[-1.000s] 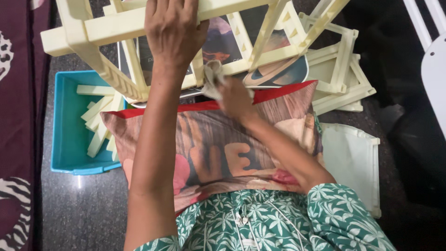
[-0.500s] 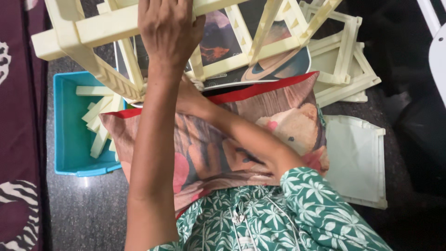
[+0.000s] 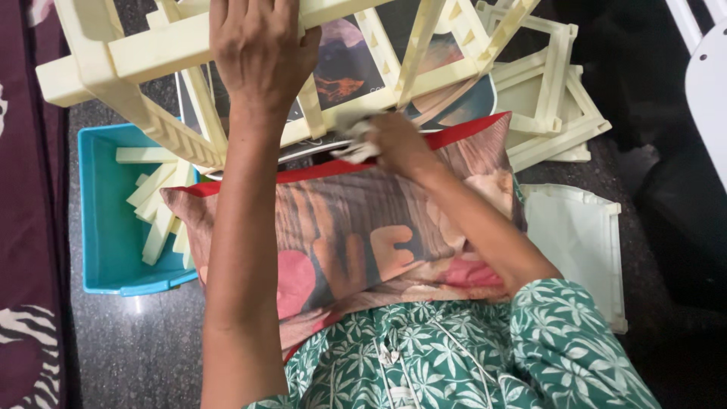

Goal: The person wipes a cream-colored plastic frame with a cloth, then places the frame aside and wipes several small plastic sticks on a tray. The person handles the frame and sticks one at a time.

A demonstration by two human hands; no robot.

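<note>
Head: hands (image 3: 261,49) (cloth (image 3: 356,140)) on rack (image 3: 159,45)

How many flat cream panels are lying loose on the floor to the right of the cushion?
3, possibly more hidden. Two framed panels are stacked at upper right beyond the cushion, overlapping, so a third could sit beneath. One plain panel lies alone beside the cushion's right edge.

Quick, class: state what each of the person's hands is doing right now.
Left hand: closed, gripping a bar of the cream plastic rack.
Right hand: closed on a small pale cloth, pressed against the rack.
</note>
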